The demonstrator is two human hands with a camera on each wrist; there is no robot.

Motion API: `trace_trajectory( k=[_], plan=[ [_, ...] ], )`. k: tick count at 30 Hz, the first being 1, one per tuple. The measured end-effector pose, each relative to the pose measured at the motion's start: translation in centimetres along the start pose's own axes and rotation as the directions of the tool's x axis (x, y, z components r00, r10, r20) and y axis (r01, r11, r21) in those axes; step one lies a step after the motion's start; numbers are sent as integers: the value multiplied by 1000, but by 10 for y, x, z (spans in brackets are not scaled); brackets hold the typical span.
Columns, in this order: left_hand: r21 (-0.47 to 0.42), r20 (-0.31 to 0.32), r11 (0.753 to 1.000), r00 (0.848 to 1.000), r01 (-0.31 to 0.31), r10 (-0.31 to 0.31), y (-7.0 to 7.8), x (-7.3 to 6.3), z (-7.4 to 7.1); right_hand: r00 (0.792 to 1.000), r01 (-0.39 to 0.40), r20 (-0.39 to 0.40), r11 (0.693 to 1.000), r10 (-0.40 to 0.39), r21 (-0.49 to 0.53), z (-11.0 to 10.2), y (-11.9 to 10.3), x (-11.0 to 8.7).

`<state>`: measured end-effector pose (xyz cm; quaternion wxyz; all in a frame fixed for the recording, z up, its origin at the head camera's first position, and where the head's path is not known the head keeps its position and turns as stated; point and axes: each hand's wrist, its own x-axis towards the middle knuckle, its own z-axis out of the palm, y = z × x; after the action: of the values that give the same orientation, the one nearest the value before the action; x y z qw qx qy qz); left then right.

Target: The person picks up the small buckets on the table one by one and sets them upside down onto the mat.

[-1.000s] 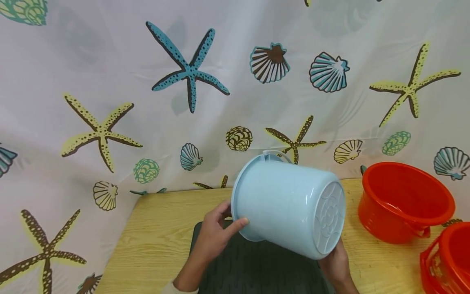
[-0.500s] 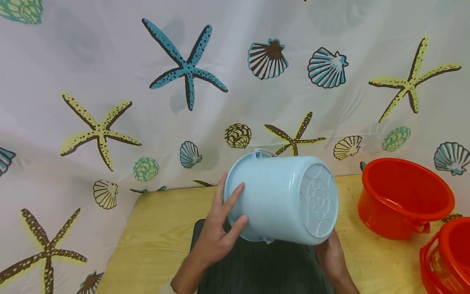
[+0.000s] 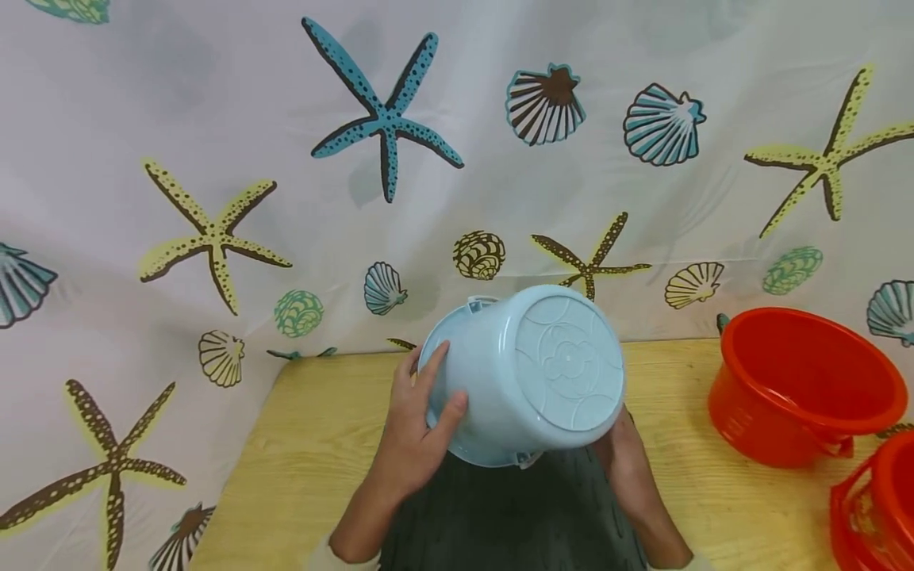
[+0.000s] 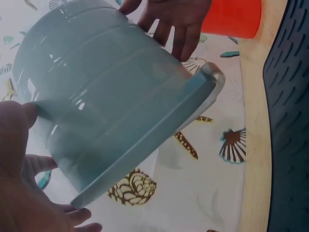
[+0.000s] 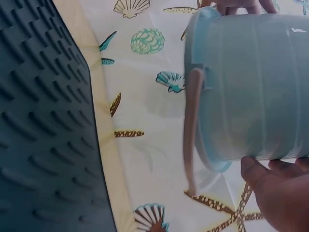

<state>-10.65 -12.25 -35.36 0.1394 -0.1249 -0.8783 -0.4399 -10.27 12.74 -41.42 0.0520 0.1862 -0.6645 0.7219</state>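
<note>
With left hand, gripped rim of pale-blue round plastic bucket at eight o'clock; propped it with straight-fingered right hand at four. Held tilted above dark, ridged, rubber-looking mat. Was apparently inspecting it; next, likely required steady two-handed support.

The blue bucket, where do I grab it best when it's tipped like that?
Probably the rim, coming from the left, where the left hand is, with the right hand steadying the wall from the other side. The bucket is tipped sideways, bottom facing us, and its rim sticks out like a lip for fingers.
</note>
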Motion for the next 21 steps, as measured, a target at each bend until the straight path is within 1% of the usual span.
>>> trace_trajectory(
  k=[2,4,6,9,12,15,18,21],
  plan=[
    [6,5,1000,1000,24,-24,-5,-1,-7,1000,4,26,1000,-3,-13,5,-1,5],
    [-11,13,999,999,42,-42,-11,-3,-13,999,-3,42,999,5,-33,11,-1,10],
    [-41,28,997,998,65,-64,-16,-6,-18,998,-34,47,997,37,-67,17,-1,15],
    [-85,62,990,993,109,-104,-24,-9,-21,996,-64,49,995,68,-82,24,-1,22],
    [-92,81,988,990,126,-119,-34,-12,-22,995,-78,48,994,82,-77,30,1,29],
    [-82,79,988,989,133,-126,-42,-17,-23,993,-92,67,993,97,-77,37,2,38],
    [-70,69,983,984,168,-163,-50,-22,-27,989,-98,105,992,106,-75,43,5,47],
    [-84,57,977,980,197,-192,-58,-25,-31,984,-87,148,994,96,-66,50,8,56]
  ],
)
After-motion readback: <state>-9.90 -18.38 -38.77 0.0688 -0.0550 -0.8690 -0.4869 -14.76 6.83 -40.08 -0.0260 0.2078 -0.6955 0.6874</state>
